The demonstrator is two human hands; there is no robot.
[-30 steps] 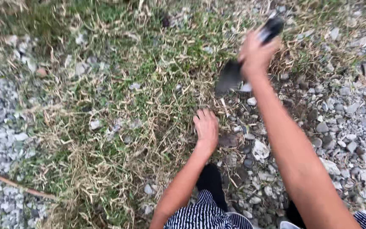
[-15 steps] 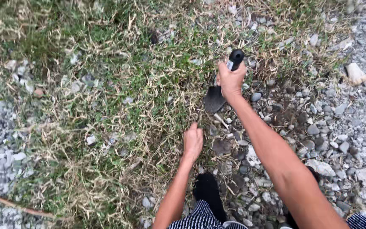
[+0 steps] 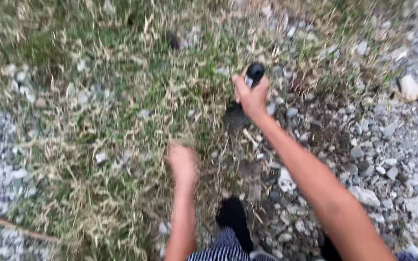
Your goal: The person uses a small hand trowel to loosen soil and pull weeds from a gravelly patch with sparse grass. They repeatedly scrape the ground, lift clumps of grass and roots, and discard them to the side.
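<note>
My right hand grips the black handle of a small hand trowel. Its dark blade points down into the ground at the edge of the grass. My left hand is blurred and hovers low over the dry grass, left of a patch of bare dug soil. Whether its fingers hold anything cannot be made out. My striped trouser leg and a dark shoe show at the bottom.
Grey gravel and loose stones cover the right side and the far left. A pale larger stone lies at the upper right. A thin brown stick lies at the lower left.
My right hand has swung the trowel down from a raised position into the ground. My left hand has shifted left over the grass. The view has shifted and blurred.
</note>
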